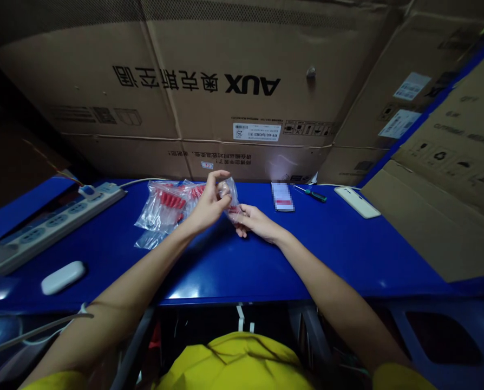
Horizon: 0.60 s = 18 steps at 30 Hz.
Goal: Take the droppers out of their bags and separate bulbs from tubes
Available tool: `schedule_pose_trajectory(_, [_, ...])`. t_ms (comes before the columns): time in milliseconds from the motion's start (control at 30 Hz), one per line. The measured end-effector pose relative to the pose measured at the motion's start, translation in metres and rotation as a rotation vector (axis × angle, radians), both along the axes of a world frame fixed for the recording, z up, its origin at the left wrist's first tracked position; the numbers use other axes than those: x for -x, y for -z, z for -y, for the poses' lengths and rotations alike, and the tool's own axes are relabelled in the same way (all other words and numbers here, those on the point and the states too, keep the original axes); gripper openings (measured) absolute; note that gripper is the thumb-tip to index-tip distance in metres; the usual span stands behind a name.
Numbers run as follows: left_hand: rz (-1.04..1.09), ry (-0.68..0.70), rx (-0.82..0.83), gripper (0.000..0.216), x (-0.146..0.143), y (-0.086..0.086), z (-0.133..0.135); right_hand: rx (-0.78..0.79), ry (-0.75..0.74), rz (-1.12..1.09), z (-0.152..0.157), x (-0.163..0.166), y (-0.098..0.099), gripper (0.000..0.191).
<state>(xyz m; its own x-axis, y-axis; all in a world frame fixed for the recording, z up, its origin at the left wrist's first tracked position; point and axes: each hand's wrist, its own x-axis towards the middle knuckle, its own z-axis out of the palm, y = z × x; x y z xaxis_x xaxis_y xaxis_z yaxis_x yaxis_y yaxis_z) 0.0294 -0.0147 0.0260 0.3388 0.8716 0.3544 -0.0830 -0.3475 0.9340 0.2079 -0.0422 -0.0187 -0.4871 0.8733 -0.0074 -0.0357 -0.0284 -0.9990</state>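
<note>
Both my hands meet over the middle of a blue bench (347,249). My left hand (208,206) pinches the top of a small clear plastic bag (230,196) with thumb and fingers closed. My right hand (255,221) grips the bottom of the same bag from below, fingers curled. Something pale and something red show inside it. Just left of my hands lies a pile of clear bags with red parts (164,208).
A white power strip (51,225) runs along the left, with a white oval object (62,277) nearer me. To the right lie a small packet (283,197), a green-handled screwdriver (313,194) and a white flat device (356,202). Cardboard boxes (234,86) wall the back and right.
</note>
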Motion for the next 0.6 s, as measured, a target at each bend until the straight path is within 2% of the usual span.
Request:
schedule_pose_trajectory(100, [-0.042, -0.005, -0.012, 0.048, 0.0001, 0.0025, 0.0007, 0.015, -0.014, 0.029, 0.0008, 0.0003, -0.0018, 0.043])
schedule_pose_trajectory(300, [-0.156, -0.035, -0.201, 0.047, -0.0063, 0.009, 0.0062, 0.051, 0.085, 0.117, 0.0014, 0.0035, 0.0012, 0.024])
schedule_pose_trajectory(500, [-0.126, -0.017, -0.173, 0.051, -0.0057, 0.0081, 0.0084, -0.01, 0.147, 0.09, 0.0018, 0.0026, 0.0011, 0.038])
schedule_pose_trajectory(600, [-0.111, -0.03, -0.19, 0.053, -0.0025, 0.0043, 0.0077, -0.016, 0.112, 0.057, 0.0023, 0.0002, -0.0044, 0.045])
